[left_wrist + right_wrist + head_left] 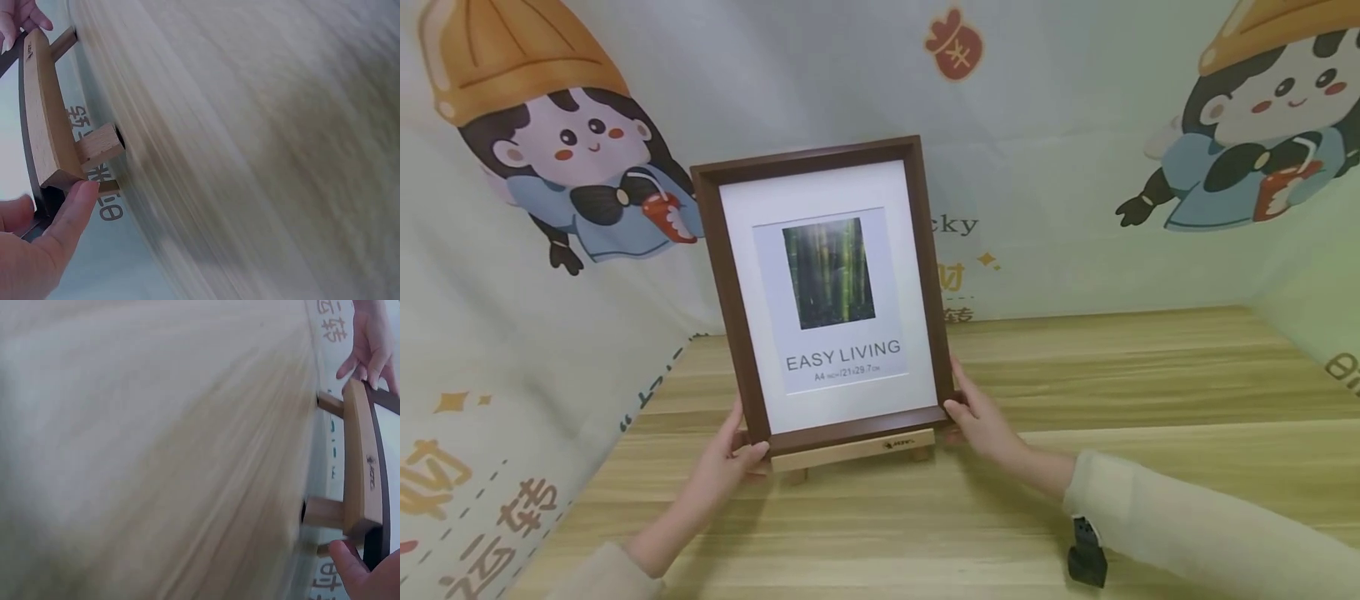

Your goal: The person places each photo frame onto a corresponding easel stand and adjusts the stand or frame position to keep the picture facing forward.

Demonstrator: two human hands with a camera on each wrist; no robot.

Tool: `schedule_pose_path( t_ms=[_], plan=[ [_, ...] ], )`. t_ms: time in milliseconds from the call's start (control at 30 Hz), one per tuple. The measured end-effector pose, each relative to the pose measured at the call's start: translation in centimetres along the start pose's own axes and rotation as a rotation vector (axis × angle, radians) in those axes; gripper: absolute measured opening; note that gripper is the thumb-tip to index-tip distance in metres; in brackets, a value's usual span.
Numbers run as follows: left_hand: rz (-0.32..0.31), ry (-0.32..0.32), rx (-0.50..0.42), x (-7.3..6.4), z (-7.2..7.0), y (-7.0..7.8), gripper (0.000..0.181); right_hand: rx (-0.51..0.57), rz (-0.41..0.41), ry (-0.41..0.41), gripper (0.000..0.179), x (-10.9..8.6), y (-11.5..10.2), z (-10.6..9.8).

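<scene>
A dark brown picture frame (928,275) with a white mat and a bamboo picture stands tilted back on a small wooden easel (850,452). Its bottom edge sits behind the easel's front ledge, just above the table. My left hand (726,462) grips the lower left corner, thumb in front and the other fingers partly hidden. At the lower right corner, my right hand (988,421) holds the frame's side in the same way. The left wrist view shows the ledge (47,106) and a stubby easel leg (100,147). Both hands appear beside the ledge (362,456) in the right wrist view.
The wood-grain table (1135,375) stretches around the easel. Behind it hangs a pale printed cloth (1060,167) with cartoon figures and lettering, also covering the left and right sides. A black device (1086,554) hangs at the right sleeve (1195,517).
</scene>
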State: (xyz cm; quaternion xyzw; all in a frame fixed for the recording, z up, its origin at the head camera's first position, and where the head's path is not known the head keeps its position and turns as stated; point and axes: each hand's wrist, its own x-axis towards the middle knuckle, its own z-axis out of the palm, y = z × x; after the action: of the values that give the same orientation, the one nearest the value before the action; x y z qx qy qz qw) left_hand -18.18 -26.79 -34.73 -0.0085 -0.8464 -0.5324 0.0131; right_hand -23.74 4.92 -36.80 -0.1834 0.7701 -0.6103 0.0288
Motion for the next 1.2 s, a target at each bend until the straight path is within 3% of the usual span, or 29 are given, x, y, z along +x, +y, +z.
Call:
schedule_pose_path(
  t_ms=[133, 267, 533, 833, 1200],
  plan=[
    [-0.015, 0.001, -0.018, 0.1, 0.2, 0.0, 0.098, 0.117, 0.041, 0.006, 0.087, 0.0, -0.1, 0.7],
    [-0.018, 0.018, 0.01, 0.0, 0.4, 0.0, 0.104, 0.161, 0.057, 0.014, 0.105, 0.0, 0.0, 1.1],
    [-0.02, 0.036, 0.037, 0.0, 0.4, 0.0, 0.105, 0.146, 0.031, -0.009, 0.104, 0.1, 0.3, 1.2],
    [0.003, 0.034, 0.029, -0.1, 0.9, 0.2, 0.105, 0.13, 0.069, 0.011, 0.105, 0.1, 0.6, 0.9],
    [0.01, 0.028, -0.002, 0.9, 1.6, 0.3, 0.106, 0.141, 0.079, -0.003, 0.107, 0.2, 0.8, 0.0]
  ],
)
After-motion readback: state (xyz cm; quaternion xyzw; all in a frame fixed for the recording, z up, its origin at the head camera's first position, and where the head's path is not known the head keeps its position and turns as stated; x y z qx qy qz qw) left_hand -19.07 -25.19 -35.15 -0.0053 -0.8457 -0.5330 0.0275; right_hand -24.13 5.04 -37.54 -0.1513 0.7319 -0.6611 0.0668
